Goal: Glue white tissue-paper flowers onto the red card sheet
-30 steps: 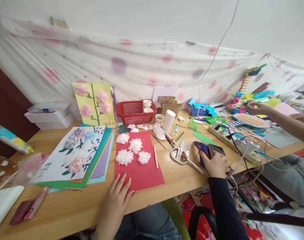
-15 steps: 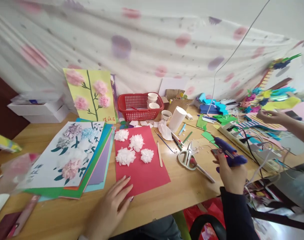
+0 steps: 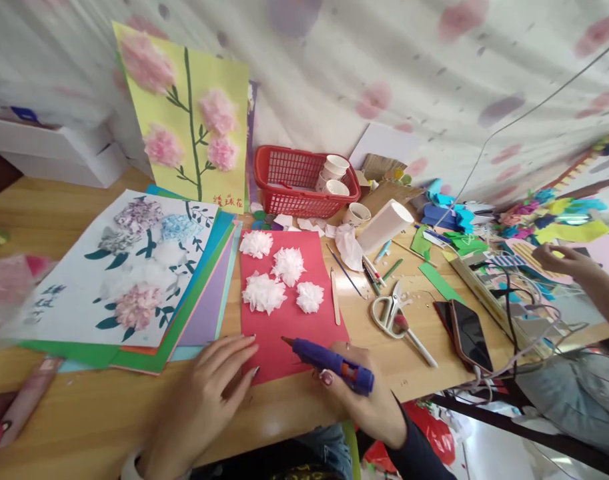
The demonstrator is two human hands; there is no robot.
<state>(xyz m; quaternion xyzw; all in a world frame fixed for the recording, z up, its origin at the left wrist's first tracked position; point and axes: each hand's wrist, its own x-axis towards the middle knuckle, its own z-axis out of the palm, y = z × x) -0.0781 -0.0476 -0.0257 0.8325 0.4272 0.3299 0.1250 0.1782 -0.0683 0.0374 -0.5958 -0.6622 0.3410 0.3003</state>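
Note:
A blue hot glue gun (image 3: pixel 334 365) is in my right hand (image 3: pixel 369 400), its nozzle pointing left over the lower part of a red paper sheet (image 3: pixel 279 347). My left hand (image 3: pixel 211 387) lies with fingers stretched out, the tips at the sheet's lower left edge. Several fluffy white paper flowers, among them a large one (image 3: pixel 264 293), sit on the upper part of the red sheet. Along the sheet's right edge lies a wooden craft stick (image 3: pixel 335 297). White-handled scissors (image 3: pixel 393 313) rest on the table to the right.
Coloured sheets (image 3: pixel 214 300) with a flower picture (image 3: pixel 134 267) lie left. Behind stand a yellow flower picture (image 3: pixel 219 80), a red basket (image 3: pixel 294 200) and a white roll (image 3: pixel 384 227). A phone (image 3: pixel 469 337) and cables lie right, near another person's hand (image 3: pixel 559 260).
My right hand has brought the glue gun from the right side of the table to above the red sheet. The camera view has tilted and moved closer; my left hand stays by the sheet.

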